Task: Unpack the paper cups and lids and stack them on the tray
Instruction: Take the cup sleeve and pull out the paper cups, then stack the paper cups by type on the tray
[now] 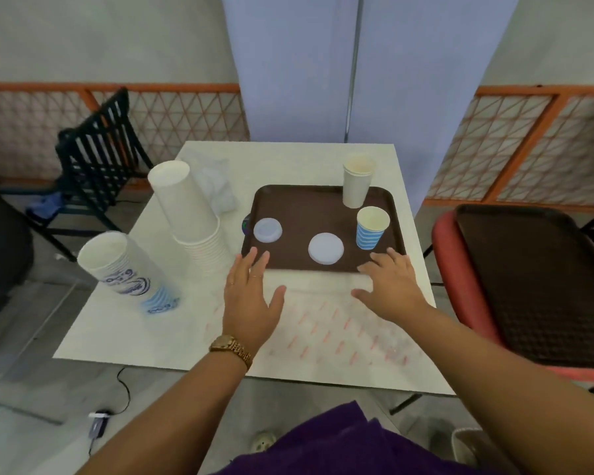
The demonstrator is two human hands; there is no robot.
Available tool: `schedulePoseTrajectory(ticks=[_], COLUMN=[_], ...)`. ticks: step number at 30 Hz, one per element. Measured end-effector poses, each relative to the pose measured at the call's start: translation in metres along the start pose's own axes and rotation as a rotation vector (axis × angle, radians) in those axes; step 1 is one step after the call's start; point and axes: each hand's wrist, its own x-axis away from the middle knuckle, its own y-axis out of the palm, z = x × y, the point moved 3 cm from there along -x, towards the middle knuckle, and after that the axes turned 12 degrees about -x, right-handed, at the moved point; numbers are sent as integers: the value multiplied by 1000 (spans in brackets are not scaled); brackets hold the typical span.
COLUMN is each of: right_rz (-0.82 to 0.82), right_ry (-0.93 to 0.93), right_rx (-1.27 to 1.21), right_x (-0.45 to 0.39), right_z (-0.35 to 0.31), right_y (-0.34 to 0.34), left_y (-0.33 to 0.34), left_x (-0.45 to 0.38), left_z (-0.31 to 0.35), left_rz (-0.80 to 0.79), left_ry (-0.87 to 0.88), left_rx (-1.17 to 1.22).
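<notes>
The job looks only partly done. On the brown tray (288,204) stand a short stack of plain cups (356,181) at the far right corner, and one blue striped cup (371,228) just in front of it. Two lids lie flat on the tray too: one lid (267,230) by the left edge and another lid (325,248) near the front edge. They lie apart, not piled up.

Much is left. A tall stack of white cups (189,214) stands upside down on the table (124,323), to the left of the tray. A second stack of printed cups (127,272) leans further left. Both still have to go onto the tray.

The left hand (251,299) and the right hand (388,286) are both over the table, at the front edge of the tray. Their fingers are spread out flat and hold nothing. I cannot tell if they touch the tray.

A clear plastic wrapper (216,186) lies behind the tall stack. A black chair (96,156) stands at the far left. A second tray (535,282) rests on a red chair (460,286) at the right.

Nothing blocks the way to the tray. The leaning stack looks like it could tip over if bumped.
</notes>
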Motion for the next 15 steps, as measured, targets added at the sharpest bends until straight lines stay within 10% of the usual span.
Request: schedulePoseTrajectory(ticks=[15], right_rz=[417], right_ry=[-1118], right_rx=[845], right_x=[-33], right_z=[-267], right_y=[-88], left_y=[-71], left_x=[-23], left_z=[-73], left_rz=[225], left_ry=[-444], left_rx=[363])
